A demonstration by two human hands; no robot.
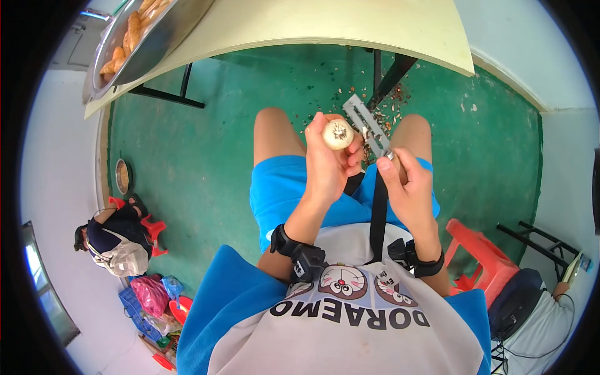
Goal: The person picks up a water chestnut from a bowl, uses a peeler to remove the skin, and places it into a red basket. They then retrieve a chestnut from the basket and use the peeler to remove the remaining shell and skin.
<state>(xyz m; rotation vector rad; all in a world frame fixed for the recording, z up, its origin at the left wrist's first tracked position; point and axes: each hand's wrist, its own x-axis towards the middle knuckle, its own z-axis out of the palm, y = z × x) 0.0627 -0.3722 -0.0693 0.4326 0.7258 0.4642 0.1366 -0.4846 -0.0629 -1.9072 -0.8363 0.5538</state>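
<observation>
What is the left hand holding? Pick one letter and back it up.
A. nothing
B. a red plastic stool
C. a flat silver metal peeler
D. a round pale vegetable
D: the left hand grips the round pale vegetable at its fingertips, while the right hand holds the flat silver metal peeler beside it.

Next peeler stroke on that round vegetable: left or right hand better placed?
Right. The right hand pinches the metal peeler, its blade just beside the pale round vegetable, which the left hand grips.
</observation>
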